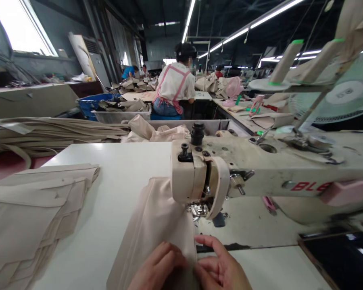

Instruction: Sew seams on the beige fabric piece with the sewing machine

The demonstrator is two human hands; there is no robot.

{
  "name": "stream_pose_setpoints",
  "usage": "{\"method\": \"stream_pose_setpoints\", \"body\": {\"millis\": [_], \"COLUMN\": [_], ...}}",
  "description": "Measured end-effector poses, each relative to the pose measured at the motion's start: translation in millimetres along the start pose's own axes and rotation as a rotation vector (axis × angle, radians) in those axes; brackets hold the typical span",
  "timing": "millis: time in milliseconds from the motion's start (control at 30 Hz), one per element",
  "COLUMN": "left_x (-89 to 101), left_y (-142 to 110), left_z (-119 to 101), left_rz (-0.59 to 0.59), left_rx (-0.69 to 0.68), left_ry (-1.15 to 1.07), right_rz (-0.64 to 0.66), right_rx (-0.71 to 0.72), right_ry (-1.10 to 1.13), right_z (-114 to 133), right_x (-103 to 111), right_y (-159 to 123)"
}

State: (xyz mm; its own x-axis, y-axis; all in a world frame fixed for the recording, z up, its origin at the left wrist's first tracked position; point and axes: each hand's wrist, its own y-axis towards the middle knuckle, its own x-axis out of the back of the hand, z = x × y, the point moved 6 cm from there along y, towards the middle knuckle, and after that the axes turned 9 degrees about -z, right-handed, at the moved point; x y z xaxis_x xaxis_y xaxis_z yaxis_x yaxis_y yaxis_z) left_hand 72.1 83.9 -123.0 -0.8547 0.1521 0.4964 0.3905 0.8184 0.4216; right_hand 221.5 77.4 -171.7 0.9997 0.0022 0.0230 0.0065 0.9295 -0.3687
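Observation:
A beige fabric piece [157, 225] lies on the white table [115, 181], running under the presser foot [198, 210] of a cream sewing machine [260, 169]. My left hand [157, 268] rests flat on the near end of the fabric, fingers laid together. My right hand [222, 268] sits at the fabric's right edge, fingers curled and pinching that edge just in front of the needle.
A stack of folded beige pieces [33, 213] lies at the left. Bundled fabric strips [48, 135] lie beyond. A person in a white shirt and pink apron [175, 86] sits with their back to me. Thread cones [286, 60] and a fan [345, 100] stand at the right.

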Motion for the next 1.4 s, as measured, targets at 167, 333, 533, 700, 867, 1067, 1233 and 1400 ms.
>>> {"method": "stream_pose_setpoints", "body": {"millis": [167,333,533,700,867,1067,1233,1400], "left_x": [7.6,8.9,15.4,14.2,20.5,12.0,12.2,5.9], "left_y": [-0.1,3.9,8.3,8.4,8.9,3.3,2.8,-1.9], "left_z": [-9.8,-40.4,-27.2,-29.4,-38.1,-81.6,-82.9,-78.8], "left_rz": [0.102,0.093,0.052,0.056,-0.042,-0.041,-0.127,-0.115], "left_rx": [0.049,-0.147,0.335,0.37,0.258,-0.464,-0.477,-0.512], "left_ry": [-0.036,-0.059,-0.216,-0.226,-0.016,0.418,0.432,0.491], "right_rz": [-0.021,-0.023,-0.065,-0.059,-0.093,0.073,0.086,0.165], "right_rx": [0.024,-0.074,-0.074,-0.098,-0.108,-0.182,-0.168,-0.134], "right_ry": [-0.02,0.018,0.133,0.297,0.274,0.276,0.181,0.141], "right_z": [9.1,10.5,27.9,26.3,23.0,16.3,-2.9,14.2], "right_x": [-1.9,-1.5,-1.6,-7.8,-6.9,-16.7,-15.2,-10.9], "right_y": [-9.5,-23.9,-35.5,-41.9,-44.9,-45.3,-44.9,-50.1]}}
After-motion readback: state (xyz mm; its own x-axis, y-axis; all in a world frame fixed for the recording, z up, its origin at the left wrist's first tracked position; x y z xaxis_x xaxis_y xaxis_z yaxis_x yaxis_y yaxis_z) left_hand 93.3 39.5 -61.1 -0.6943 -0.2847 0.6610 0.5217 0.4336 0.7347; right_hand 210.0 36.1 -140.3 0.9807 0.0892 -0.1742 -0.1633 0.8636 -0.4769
